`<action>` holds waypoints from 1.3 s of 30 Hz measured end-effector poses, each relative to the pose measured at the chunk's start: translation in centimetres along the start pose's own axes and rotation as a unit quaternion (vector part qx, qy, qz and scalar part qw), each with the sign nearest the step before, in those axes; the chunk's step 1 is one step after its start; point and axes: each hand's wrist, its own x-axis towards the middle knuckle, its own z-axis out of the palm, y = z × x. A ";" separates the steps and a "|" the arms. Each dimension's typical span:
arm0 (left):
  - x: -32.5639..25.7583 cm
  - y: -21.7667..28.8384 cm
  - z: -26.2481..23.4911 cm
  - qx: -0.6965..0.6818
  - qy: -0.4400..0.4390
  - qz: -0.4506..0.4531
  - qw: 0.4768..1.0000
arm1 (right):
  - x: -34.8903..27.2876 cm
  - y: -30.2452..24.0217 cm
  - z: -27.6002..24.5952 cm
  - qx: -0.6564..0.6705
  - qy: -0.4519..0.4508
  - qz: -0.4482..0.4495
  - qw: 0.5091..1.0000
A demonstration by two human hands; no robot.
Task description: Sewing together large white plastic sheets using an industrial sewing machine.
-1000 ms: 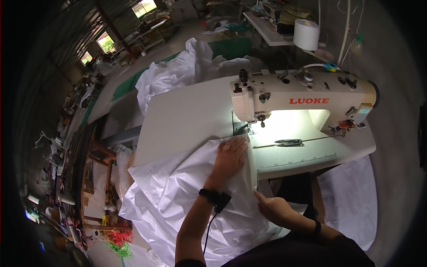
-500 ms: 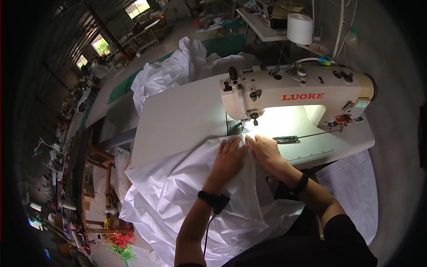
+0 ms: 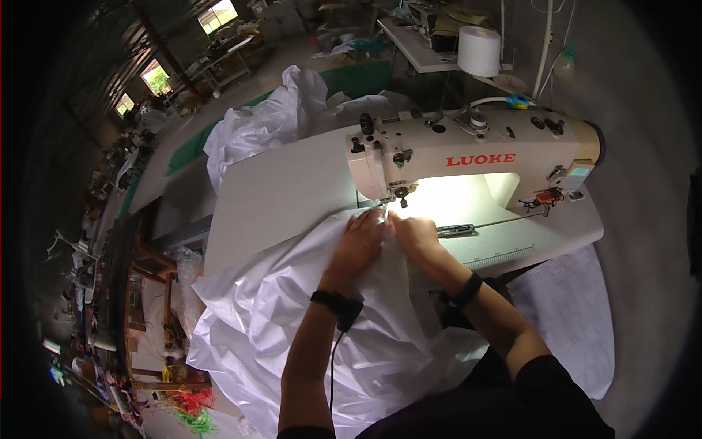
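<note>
A large sheet of glossy white fabric (image 3: 274, 296) spreads over the near left of the sewing machine table (image 3: 281, 186) and hangs in folds off its front. Its far edge reaches up to the needle area of the white sewing machine (image 3: 468, 139). Stretched flat on that fabric, the fingers of my left hand (image 3: 357, 245) point at the presser foot (image 3: 385, 201). Close beside it, my right hand (image 3: 417, 238) is closed, thumb and forefinger pinching the fabric's edge just in front of the foot. The needle tip is lost in the bright lamp light.
A dark slim tool, seemingly thread snips (image 3: 457, 230), lies right of my right hand. Beyond the table is heaped white fabric (image 3: 270, 121); more pale fabric (image 3: 574, 314) hangs at the right. A white thread cone (image 3: 479, 51) stands behind the machine. A cable runs from my left wristband.
Both hands have slid forward with the fabric, bringing my fingertips closer to the presser foot. The whole view has shifted slightly, so the machine appears farther left.
</note>
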 end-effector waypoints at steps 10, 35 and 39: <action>-0.1 0.3 -0.9 -0.041 0.007 0.000 0.999 | -11.1 -3.0 -3.3 0.064 0.034 -0.092 0.993; -3.5 19.1 -2.2 0.077 0.103 -0.098 0.987 | 0.0 2.2 -2.7 0.038 0.025 -0.077 0.996; -5.3 14.7 -1.4 0.126 0.068 -0.150 0.978 | 0.8 2.1 -1.1 0.028 -0.022 -0.064 0.997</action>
